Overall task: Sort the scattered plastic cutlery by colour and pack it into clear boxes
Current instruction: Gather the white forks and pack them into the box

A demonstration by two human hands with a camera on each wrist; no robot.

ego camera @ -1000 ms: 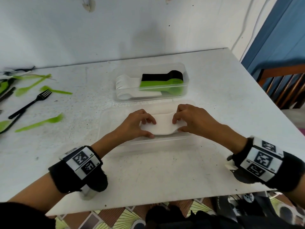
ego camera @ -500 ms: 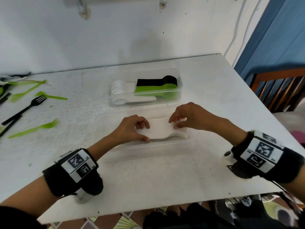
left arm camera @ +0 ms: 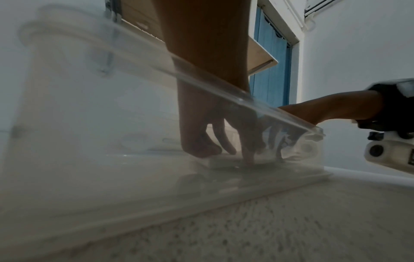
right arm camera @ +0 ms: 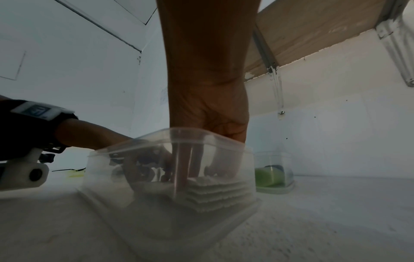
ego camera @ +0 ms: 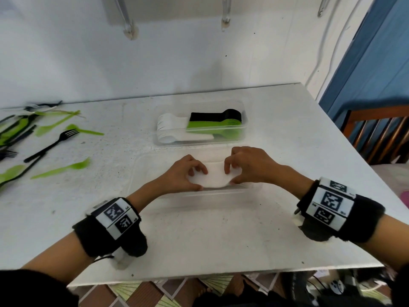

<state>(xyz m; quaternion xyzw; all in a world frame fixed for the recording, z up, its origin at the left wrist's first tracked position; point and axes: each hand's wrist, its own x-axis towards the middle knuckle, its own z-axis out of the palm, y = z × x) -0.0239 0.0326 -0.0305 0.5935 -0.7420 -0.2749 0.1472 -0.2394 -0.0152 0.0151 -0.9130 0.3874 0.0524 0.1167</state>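
Now, from my left, I see loose green and black cutlery (ego camera: 55, 149) scattered on the table (ego camera: 199, 235); my left hand (ego camera: 183, 176) and right hand (ego camera: 247, 165) – close together – both pinch the white cutlery stack (ego camera: 215, 178) inside the near clear box (ego camera: 141, 171), the filled box (ego camera: 200, 124) just behind.
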